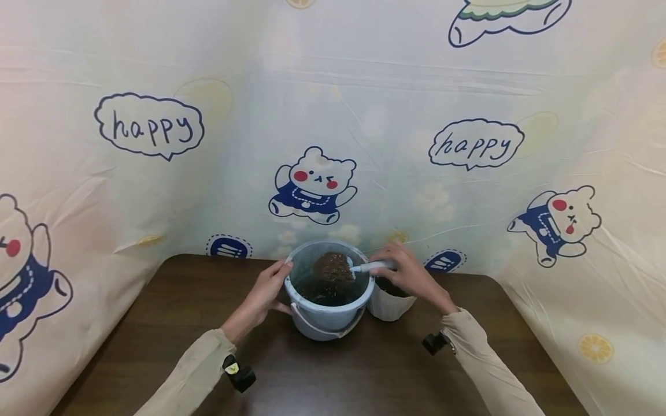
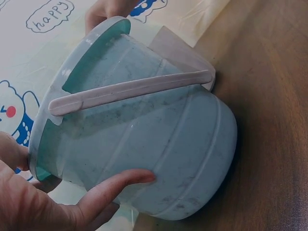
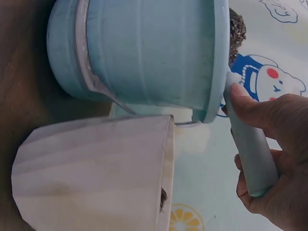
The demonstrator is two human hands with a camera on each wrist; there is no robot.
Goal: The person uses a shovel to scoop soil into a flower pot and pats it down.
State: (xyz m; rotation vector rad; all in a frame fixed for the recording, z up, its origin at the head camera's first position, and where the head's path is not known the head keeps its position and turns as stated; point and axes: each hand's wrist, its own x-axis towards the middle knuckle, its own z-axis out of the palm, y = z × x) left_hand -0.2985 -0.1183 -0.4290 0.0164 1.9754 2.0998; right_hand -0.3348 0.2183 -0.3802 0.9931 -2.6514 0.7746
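A light blue bucket (image 1: pixel 307 325) stands on the table with dark soil (image 1: pixel 326 294) inside and its pale handle hanging down in front. My left hand (image 1: pixel 262 292) holds it at the left, fingers at the rim and thumb (image 2: pixel 122 183) along the outer wall. In my right hand (image 1: pixel 408 274) is the light blue grip of a trowel (image 3: pixel 252 154), the thumb lying along it. A mound of brown soil (image 1: pixel 333 267) sits on the trowel's blade, over the bucket's opening; the blade is mostly hidden under it.
Close against the bucket's right side stands a whitish pot (image 3: pixel 96 173) with dark contents, partly under my right hand. The brown wooden table (image 1: pixel 338 381) reaches back to a printed cloth backdrop (image 1: pixel 385 115) with bears and "happy" lettering.
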